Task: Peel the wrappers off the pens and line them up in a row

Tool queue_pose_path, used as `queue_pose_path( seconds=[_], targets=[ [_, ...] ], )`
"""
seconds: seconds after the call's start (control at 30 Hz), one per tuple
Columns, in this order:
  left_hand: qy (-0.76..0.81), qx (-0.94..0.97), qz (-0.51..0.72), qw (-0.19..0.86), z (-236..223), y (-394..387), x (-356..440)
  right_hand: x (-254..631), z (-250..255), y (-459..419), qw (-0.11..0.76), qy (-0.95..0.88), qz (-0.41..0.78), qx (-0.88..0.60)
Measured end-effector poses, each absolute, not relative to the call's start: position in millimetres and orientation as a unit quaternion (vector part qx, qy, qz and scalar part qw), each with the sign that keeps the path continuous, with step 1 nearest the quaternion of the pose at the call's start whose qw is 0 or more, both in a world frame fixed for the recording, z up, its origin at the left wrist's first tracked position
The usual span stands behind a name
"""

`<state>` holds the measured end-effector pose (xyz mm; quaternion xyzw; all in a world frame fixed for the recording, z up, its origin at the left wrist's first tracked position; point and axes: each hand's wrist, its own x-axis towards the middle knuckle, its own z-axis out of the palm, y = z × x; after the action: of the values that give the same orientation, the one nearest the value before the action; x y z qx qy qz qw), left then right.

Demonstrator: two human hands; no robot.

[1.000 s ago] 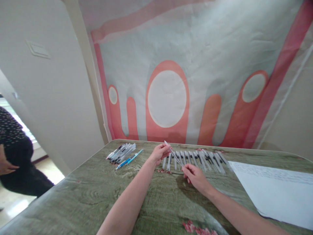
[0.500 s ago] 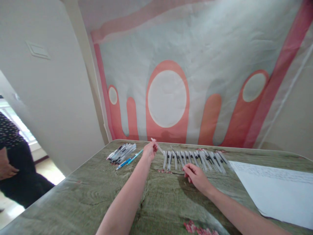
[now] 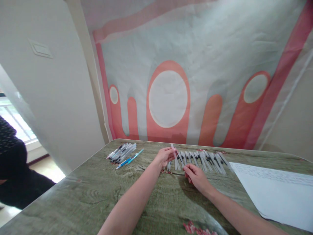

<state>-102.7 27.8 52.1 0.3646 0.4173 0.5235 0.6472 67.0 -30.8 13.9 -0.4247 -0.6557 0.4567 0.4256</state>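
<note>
A row of clear pens (image 3: 204, 160) with black parts lies side by side on the wood-patterned table. My left hand (image 3: 166, 157) is over the left end of this row, its fingers closed on a clear pen (image 3: 173, 148) that points up and away. Close to the row's near edge, my right hand (image 3: 195, 175) rests with thumb and fingers pinched together. Whatever those fingertips may hold is too small to make out. Left of both hands is a pile of pens (image 3: 122, 152), with a blue pen (image 3: 124, 163) and a light-blue pen (image 3: 135, 156) beside it.
Sheets of white paper with writing (image 3: 281, 192) lie at the right of the table (image 3: 80, 199). Behind the table's far edge rises a wall covering with pink and orange shapes (image 3: 168, 133). At the far left, a person in dark clothes (image 3: 14, 169) is beyond the table.
My left hand has moved right and slightly nearer, from left of the row to over its left end, with the clear pen. My right hand has stayed nearly still.
</note>
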Motion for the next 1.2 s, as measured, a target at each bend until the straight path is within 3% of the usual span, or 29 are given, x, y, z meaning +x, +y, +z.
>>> queue_pose_path(
  seconds=[0.3,0.43,0.77,1.2],
  targets=[
    [0.477,0.404,0.558,0.546,68,37,-129,67,16,-34,0.401,-0.691,0.435,-0.415],
    [0.605,0.479,0.471,0.427,66,44,-163,68,13,-32,0.4,-0.693,0.436,-0.412],
    [0.712,0.513,0.38,0.292,27,52,-173,68,15,-33,0.406,-0.689,0.441,-0.408],
    [0.726,0.553,0.344,0.223,15,61,-173,68,15,-34,0.408,-0.688,0.441,-0.407]
  ],
)
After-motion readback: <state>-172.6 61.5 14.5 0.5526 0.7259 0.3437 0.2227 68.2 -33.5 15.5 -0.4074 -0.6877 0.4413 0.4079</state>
